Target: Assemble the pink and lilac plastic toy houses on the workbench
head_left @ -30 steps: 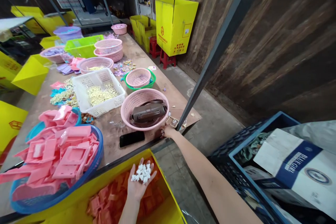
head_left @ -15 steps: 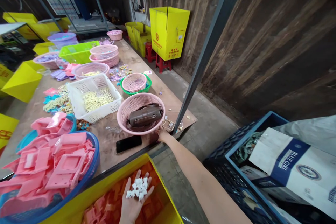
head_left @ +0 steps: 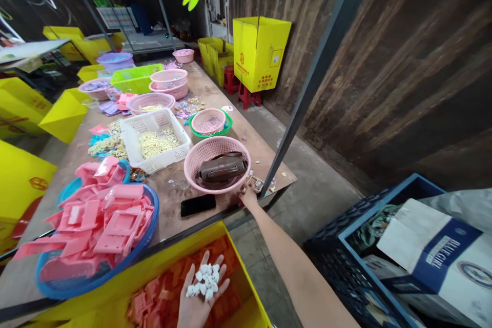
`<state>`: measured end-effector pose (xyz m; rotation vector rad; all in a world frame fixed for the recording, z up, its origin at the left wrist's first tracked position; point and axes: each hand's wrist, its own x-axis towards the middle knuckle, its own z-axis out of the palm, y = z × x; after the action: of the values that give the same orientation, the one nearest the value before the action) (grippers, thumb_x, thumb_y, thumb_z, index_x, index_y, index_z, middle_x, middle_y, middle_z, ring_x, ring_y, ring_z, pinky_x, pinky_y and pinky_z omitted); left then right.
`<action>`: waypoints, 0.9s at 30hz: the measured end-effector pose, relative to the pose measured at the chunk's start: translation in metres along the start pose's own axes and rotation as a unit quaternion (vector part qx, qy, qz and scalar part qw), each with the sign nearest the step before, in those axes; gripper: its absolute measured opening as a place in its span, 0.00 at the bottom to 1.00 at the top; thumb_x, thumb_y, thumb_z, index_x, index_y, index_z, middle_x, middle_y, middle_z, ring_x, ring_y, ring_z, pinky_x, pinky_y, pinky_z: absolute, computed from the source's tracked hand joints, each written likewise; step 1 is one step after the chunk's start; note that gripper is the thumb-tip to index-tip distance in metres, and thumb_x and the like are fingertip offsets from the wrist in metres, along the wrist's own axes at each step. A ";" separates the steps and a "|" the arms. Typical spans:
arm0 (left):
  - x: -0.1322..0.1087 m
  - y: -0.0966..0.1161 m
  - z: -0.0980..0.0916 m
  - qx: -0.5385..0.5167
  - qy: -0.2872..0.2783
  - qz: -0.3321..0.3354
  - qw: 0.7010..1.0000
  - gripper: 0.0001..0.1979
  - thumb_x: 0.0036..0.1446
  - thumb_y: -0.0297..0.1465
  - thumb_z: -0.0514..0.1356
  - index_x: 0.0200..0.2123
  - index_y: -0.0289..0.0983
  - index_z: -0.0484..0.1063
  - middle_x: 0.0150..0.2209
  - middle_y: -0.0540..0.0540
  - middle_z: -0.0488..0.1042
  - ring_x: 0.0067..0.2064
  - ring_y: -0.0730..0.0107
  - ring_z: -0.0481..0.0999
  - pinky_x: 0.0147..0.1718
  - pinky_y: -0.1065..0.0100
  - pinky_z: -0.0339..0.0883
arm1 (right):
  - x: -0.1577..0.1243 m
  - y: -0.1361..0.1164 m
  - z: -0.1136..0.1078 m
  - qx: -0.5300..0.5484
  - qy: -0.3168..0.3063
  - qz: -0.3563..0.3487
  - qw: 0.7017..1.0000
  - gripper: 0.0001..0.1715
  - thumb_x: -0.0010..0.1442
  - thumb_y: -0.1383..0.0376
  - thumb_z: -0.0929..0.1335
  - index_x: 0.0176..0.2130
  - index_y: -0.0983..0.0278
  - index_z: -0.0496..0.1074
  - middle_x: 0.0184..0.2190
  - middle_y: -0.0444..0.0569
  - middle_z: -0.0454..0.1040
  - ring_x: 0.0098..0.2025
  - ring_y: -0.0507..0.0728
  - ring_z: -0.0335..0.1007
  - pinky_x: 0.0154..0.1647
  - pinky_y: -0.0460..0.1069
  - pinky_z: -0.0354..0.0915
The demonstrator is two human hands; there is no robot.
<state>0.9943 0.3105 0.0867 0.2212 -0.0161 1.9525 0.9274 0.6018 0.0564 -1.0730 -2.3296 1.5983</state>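
My left hand (head_left: 200, 292) is palm up with fingers spread, holding a heap of small white pieces (head_left: 205, 281) above a yellow box (head_left: 241, 266) of orange-red plastic parts (head_left: 151, 301). At the table's front edge, my right hand (head_left: 247, 196) has its fingers closed beside a pink basket (head_left: 217, 190); what they hold, if anything, is too small to make out. A brown bag (head_left: 223, 169) lies in that basket. Just behind my right hand are a small tray (head_left: 255, 182) and loose bits. A black phone (head_left: 198, 205) lies left of my right hand.
A blue basket (head_left: 156, 215) heaped with pink parts stands left, with a white basket (head_left: 175, 151) of cream pieces behind it. A slanting metal post (head_left: 294, 115) rises at the table's right corner. A blue crate (head_left: 348, 230) stands on the right.
The view has turned, so the table and baskets appear farther right. My left hand still bears the white pieces, and my right hand remains at the table edge by the pink basket.
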 end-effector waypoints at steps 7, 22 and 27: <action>-0.021 -0.003 0.019 0.015 0.000 0.051 0.999 0.36 0.60 0.48 0.24 0.61 0.47 0.56 0.64 0.46 0.54 0.66 0.58 0.47 0.61 0.48 0.22 | -0.104 -0.012 0.018 0.429 -0.195 0.097 0.877 0.09 0.56 0.63 0.67 0.37 0.66 0.66 0.31 0.45 0.71 0.25 0.48 0.66 0.23 0.44 0.64; -0.155 -0.017 0.112 0.043 0.123 0.232 0.964 0.25 0.65 0.38 0.37 0.54 0.42 0.67 0.55 0.42 0.70 0.55 0.59 0.69 0.60 0.45 0.44 | -0.316 -0.095 0.072 0.553 -0.404 0.266 0.678 0.14 0.58 0.64 0.61 0.45 0.61 0.68 0.43 0.48 0.76 0.43 0.55 0.72 0.44 0.56 0.67; -0.254 -0.024 0.163 0.042 0.150 0.310 0.938 0.23 0.65 0.37 0.38 0.56 0.44 0.65 0.53 0.45 0.72 0.55 0.63 0.68 0.62 0.49 0.41 | -0.395 -0.127 0.125 0.506 -0.431 0.302 0.683 0.17 0.61 0.64 0.58 0.46 0.61 0.69 0.44 0.48 0.76 0.43 0.55 0.73 0.44 0.54 0.67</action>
<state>1.1333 0.0686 0.2035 -0.0399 0.2242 2.6040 1.1005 0.2409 0.2213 -0.8320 -0.6801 3.5307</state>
